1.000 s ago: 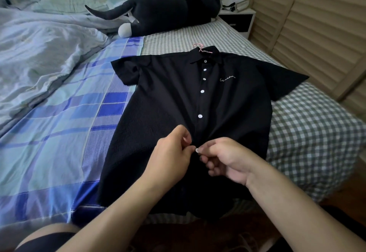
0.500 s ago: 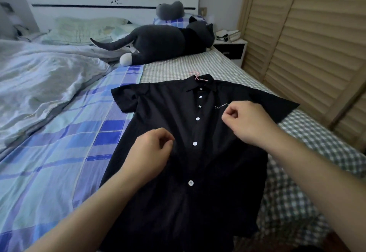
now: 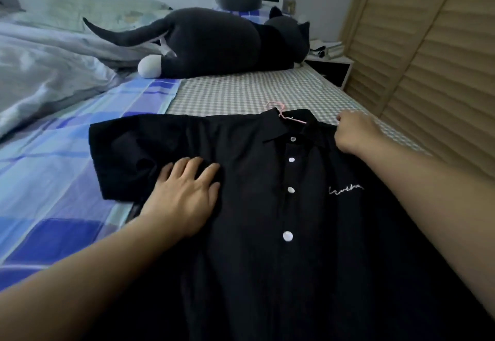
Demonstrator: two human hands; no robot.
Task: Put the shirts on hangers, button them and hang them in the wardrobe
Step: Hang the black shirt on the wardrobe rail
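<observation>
Head view: left hand (image 3: pixel 184 196) flat on shirt (image 3: pixel 267 233) chest; right hand (image 3: pixel 353 133) pinching its shoulder.

The bed (image 3: pixel 241 91) carries everything here. Its near left part is covered by a blue plaid sheet (image 3: pixel 67 180), and a grey checked sheet (image 3: pixel 235 94) covers the right part up to the wall side. A crumpled pale grey duvet (image 3: pixel 40 72) lies along the far left. A black shirt (image 3: pixel 281 220) is spread flat across both sheets, buttoned down the front, a pink hanger hook (image 3: pixel 278 106) showing at its collar. Beyond it a dark plush cat (image 3: pixel 214 43) lies stretched across the bed, with pillows (image 3: pixel 93 5) by the headboard
</observation>
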